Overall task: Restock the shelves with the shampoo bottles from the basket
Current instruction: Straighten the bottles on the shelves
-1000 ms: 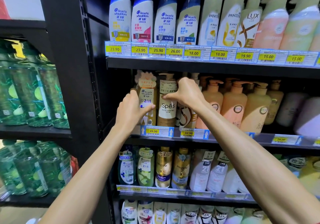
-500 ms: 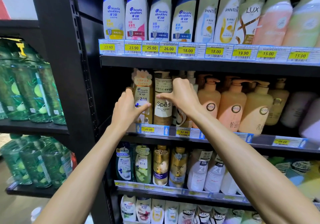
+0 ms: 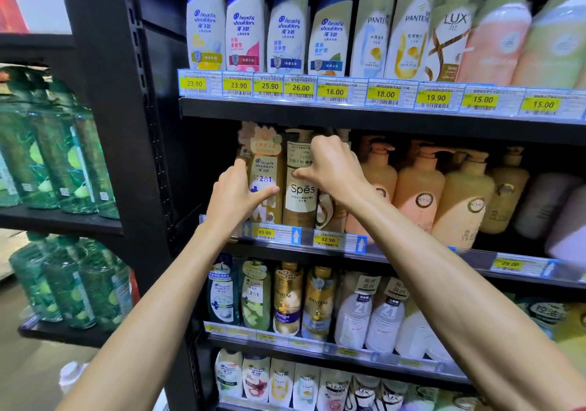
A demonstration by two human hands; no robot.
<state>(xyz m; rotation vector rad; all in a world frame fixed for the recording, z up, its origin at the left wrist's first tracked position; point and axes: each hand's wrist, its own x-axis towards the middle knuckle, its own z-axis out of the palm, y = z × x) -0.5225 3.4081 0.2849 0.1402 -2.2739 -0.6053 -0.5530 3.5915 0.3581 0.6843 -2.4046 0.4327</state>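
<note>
Both hands are on the middle shelf [image 3: 412, 253] of a black rack. My left hand [image 3: 234, 196] wraps the left side of a gold Head & Shoulders 2-in-1 bottle [image 3: 265, 185] standing at the shelf's left end, thumb across its front. My right hand [image 3: 333, 169] is on the brown-and-white Spes pump bottle [image 3: 299, 198] beside it, thumb on the label and fingers curled over its right side near the top. Both bottles stand upright on the shelf. The basket is out of view.
Peach and cream pump bottles [image 3: 418, 191] fill the shelf to the right. Head & Shoulders, Pantene and Lux bottles [image 3: 287, 30] line the shelf above, close over the pump tops. More bottles sit below [image 3: 287, 299]. Green bottles [image 3: 57, 163] stand on a rack at left.
My hands have stayed on the same two bottles. The camera has shifted slightly, and my right hand's fingers have curled a little higher on the Spes bottle.
</note>
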